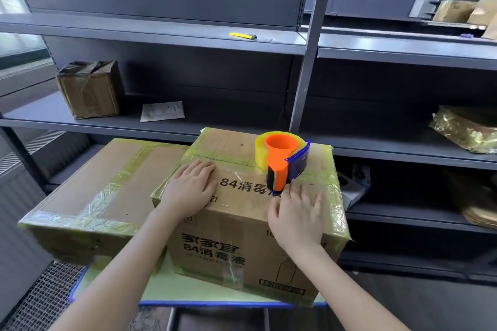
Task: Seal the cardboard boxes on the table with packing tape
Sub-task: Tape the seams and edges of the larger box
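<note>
Printed brown cardboard box (236,228): on green, blue-rimmed table (166,290), which is mostly covered.
Left hand (188,188): fingers straight, flat on box top, masking print.
Right hand (295,212): fingers spread flat at near edge; contact with orange-and-blue tape dispenser (282,161), which stands on the box top, unclear.

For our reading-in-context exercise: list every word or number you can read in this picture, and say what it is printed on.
"84消毒": top of the printed cardboard box, rest hidden by the tape dispenser.
"21": box top, by the left hand.
"家家宜", "84消毒液": box front.
"10": box front, cut off by the right hand.
Unreadable: small line below, barcode label, paper slip on shelf.
</note>
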Demonstrator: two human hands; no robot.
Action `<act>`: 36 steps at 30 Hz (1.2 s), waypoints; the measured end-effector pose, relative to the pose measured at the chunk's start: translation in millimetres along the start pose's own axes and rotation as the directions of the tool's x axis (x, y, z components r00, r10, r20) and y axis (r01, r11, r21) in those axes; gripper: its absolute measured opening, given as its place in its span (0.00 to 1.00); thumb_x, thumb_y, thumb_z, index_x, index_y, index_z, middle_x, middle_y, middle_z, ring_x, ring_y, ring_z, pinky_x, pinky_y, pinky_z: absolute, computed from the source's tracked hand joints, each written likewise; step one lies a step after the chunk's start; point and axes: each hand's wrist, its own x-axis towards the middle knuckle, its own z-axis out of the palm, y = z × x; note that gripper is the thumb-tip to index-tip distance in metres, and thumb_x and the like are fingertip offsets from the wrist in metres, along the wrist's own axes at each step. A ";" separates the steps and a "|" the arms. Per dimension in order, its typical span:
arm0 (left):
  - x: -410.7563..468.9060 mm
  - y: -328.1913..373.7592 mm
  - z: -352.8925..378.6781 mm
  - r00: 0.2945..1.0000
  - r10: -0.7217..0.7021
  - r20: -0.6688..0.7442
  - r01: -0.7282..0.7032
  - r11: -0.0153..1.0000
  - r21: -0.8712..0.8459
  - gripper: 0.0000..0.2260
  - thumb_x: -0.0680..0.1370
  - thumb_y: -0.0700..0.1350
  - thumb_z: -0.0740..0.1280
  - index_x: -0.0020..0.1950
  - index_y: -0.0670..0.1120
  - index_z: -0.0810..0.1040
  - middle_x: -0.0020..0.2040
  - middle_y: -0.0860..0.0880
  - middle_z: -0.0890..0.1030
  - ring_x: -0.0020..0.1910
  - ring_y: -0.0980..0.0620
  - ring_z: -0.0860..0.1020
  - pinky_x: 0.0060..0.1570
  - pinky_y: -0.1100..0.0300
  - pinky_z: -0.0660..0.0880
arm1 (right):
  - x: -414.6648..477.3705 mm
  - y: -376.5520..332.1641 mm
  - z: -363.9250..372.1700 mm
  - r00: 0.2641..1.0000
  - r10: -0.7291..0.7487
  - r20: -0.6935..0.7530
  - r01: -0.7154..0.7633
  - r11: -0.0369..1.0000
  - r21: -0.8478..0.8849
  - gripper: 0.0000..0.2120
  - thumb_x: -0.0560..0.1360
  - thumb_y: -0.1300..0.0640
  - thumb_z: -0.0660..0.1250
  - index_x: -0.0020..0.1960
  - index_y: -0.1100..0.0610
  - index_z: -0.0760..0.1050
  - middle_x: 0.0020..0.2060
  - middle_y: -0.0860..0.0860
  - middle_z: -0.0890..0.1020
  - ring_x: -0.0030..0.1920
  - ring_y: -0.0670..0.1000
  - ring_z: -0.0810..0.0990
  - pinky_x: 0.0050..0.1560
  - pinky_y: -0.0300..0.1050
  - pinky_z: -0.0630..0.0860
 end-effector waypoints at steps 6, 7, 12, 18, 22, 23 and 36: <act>-27.6 48.7 6.5 0.980 -0.197 -0.021 0.198 0.979 0.043 0.25 0.82 0.54 0.43 0.77 0.46 0.50 0.78 0.49 0.51 0.76 0.49 0.48 0.74 0.53 0.46 | 30.7 49.0 -5.0 0.979 -0.194 -0.054 0.196 0.980 0.040 0.32 0.74 0.48 0.41 0.73 0.55 0.64 0.72 0.49 0.66 0.74 0.48 0.59 0.74 0.45 0.48; -34.5 58.4 7.5 0.977 -0.212 -0.018 0.213 0.975 0.058 0.26 0.81 0.55 0.42 0.77 0.46 0.50 0.78 0.48 0.51 0.76 0.48 0.49 0.73 0.52 0.47 | 38.7 59.4 -7.7 0.974 -0.223 -0.032 0.224 0.973 0.045 0.31 0.74 0.48 0.42 0.73 0.55 0.64 0.72 0.49 0.66 0.74 0.48 0.59 0.74 0.44 0.49; -46.0 56.2 -3.4 0.995 -0.082 -0.051 0.086 0.993 0.078 0.27 0.79 0.57 0.40 0.74 0.50 0.61 0.72 0.51 0.65 0.69 0.47 0.62 0.67 0.53 0.57 | 60.1 84.4 -16.9 0.954 -0.296 0.045 0.294 0.954 0.062 0.30 0.74 0.48 0.43 0.73 0.55 0.64 0.72 0.48 0.65 0.74 0.47 0.58 0.73 0.43 0.48; -18.4 11.4 -7.4 0.994 0.108 -0.031 -0.111 0.989 -0.099 0.19 0.79 0.57 0.54 0.67 0.53 0.70 0.63 0.53 0.71 0.63 0.51 0.65 0.62 0.55 0.62 | 57.2 72.3 -15.9 0.969 -0.236 0.077 0.232 0.971 0.053 0.22 0.82 0.53 0.49 0.74 0.56 0.62 0.75 0.50 0.60 0.75 0.47 0.54 0.75 0.47 0.46; 3.8 -3.4 -6.4 0.990 0.142 0.000 -0.140 0.977 -0.159 0.23 0.78 0.58 0.56 0.72 0.52 0.66 0.70 0.53 0.69 0.70 0.52 0.62 0.69 0.54 0.58 | 44.7 34.8 -14.9 0.993 0.010 0.121 -0.014 0.999 0.036 0.25 0.81 0.48 0.49 0.74 0.60 0.61 0.76 0.57 0.53 0.76 0.54 0.51 0.75 0.56 0.43; 7.7 -4.2 -6.4 0.988 0.151 0.013 -0.147 0.977 -0.156 0.22 0.79 0.57 0.57 0.73 0.53 0.65 0.72 0.53 0.66 0.72 0.53 0.59 0.71 0.54 0.55 | 40.5 25.6 -12.3 0.990 0.059 0.125 -0.064 0.997 0.038 0.28 0.81 0.46 0.49 0.75 0.62 0.57 0.76 0.59 0.52 0.76 0.56 0.49 0.74 0.57 0.42; -3.3 23.6 5.1 0.997 -0.021 -0.075 0.011 0.991 -0.133 0.27 0.74 0.59 0.48 0.74 0.56 0.62 0.74 0.59 0.63 0.73 0.59 0.57 0.71 0.60 0.49 | 33.0 18.0 3.5 0.999 0.036 -0.024 -0.034 0.996 0.086 0.30 0.79 0.42 0.51 0.76 0.57 0.57 0.75 0.51 0.61 0.76 0.51 0.52 0.74 0.58 0.43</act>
